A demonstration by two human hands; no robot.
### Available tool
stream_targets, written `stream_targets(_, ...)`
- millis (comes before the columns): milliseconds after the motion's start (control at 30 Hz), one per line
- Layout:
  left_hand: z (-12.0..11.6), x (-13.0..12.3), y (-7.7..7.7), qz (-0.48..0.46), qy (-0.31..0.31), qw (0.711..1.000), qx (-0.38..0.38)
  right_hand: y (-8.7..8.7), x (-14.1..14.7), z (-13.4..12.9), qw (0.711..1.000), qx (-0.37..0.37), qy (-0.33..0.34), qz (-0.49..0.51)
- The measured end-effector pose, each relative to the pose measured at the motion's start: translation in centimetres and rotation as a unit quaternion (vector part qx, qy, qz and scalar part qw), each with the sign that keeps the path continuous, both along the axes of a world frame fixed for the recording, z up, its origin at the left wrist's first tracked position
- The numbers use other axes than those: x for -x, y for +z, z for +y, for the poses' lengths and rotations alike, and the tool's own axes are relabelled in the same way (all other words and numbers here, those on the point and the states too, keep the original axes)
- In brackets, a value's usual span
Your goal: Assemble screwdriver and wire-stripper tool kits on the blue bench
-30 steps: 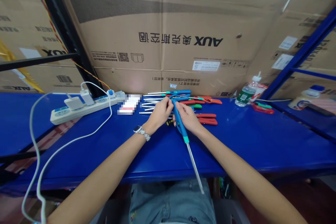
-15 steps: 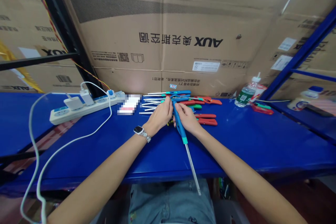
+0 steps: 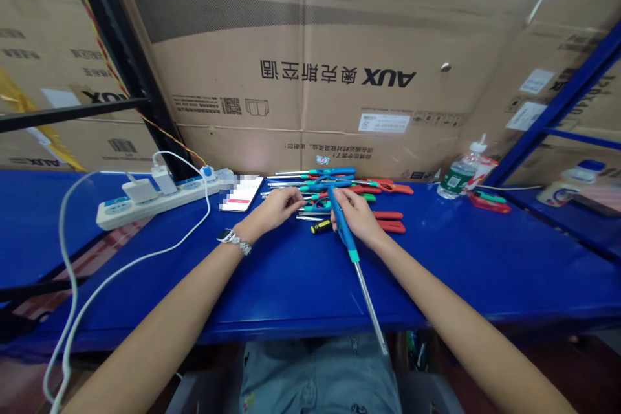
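Observation:
My right hand (image 3: pixel 358 215) is closed round the blue handle of a long lighter (image 3: pixel 345 229), whose metal tube points down toward my lap past the table's front edge. Left of it, my left hand (image 3: pixel 277 208) hovers over the metal tubes of the pile, its fingers curled together; whatever they pinch is too small to make out. Behind both hands lie several more lighters with blue, red and green handles, among them a red one (image 3: pixel 391 226). A yellow and black screwdriver handle (image 3: pixel 321 227) rests between my hands.
On the left are a white power strip (image 3: pixel 145 199) with cables and a white card (image 3: pixel 245 194). To the right stand a plastic bottle (image 3: pixel 458 174) and a blue-capped jar (image 3: pixel 575 182). Cardboard boxes (image 3: pixel 339 26) rise behind the blue table (image 3: pixel 460 265).
My left hand has come away from the blue lighter and moved left. My right hand still holds the lighter, slightly farther right. The yellow screwdriver handle now shows more fully.

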State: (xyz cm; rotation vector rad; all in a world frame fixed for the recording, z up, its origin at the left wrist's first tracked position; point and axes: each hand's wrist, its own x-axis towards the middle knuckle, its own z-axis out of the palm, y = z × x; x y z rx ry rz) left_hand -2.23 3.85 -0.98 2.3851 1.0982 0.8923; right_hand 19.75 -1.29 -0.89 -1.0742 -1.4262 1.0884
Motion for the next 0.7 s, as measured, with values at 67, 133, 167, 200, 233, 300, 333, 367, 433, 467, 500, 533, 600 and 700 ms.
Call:
stream_targets(67,0.1,0.6,-0.4,0.016,-0.007,1.000,0.008,-0.1,0.2,-0.1,1.000,0.001,0.006,-0.004)
stream_targets(133,0.2,1.1,-0.7,0.022,-0.013,1.000,0.001,-0.2,0.4,-0.2,1.000,0.003,0.012,-0.007)
stream_targets(167,0.3,1.3,-0.8,0.026,-0.016,1.000,-0.006,-0.2,0.4,-0.2,1.000,0.004,0.014,-0.008)
stream_targets(200,0.4,1.4,-0.9,0.033,-0.021,0.999,-0.012,-0.2,0.4,-0.3,1.000,0.006,0.016,-0.009)
stream_targets(233,0.5,1.5,-1.0,0.042,-0.026,0.999,-0.017,-0.2,0.4,-0.3,1.000,0.008,0.017,-0.011)
stream_targets(300,0.6,1.7,-1.1,0.060,-0.030,0.998,-0.020,-0.2,0.4,-0.3,1.000,0.011,0.016,-0.012)
stream_targets(333,0.7,1.7,-1.1,0.066,-0.028,0.997,-0.020,-0.2,0.4,-0.4,1.000,0.012,0.014,-0.012)
stream_targets(367,0.7,1.7,-1.1,0.068,-0.023,0.997,-0.021,-0.3,0.4,-0.4,1.000,0.014,0.012,-0.011)
stream_targets(433,0.4,1.6,-0.8,0.058,-0.009,0.998,-0.027,-0.3,0.4,-0.3,1.000,0.015,0.008,-0.007)
stream_targets(467,0.2,1.5,-0.6,0.048,-0.001,0.998,-0.032,-0.3,0.5,-0.3,1.000,0.017,0.006,-0.001)
stream_targets(500,-0.1,1.3,-0.5,0.035,0.006,0.999,-0.038,-0.4,0.5,-0.2,1.000,0.021,0.004,0.008)
stream_targets(533,-0.4,1.1,-0.3,0.020,0.009,0.999,-0.045,-0.4,0.5,-0.1,0.999,0.026,0.000,0.022)
stream_targets(600,-1.3,0.5,0.0,-0.011,0.001,0.998,-0.062,-0.4,0.4,0.1,0.997,0.040,-0.010,0.059)
stream_targets(700,-2.7,-0.7,0.1,-0.026,-0.054,0.994,-0.088,-0.3,-0.1,0.6,0.990,0.058,-0.033,0.123)
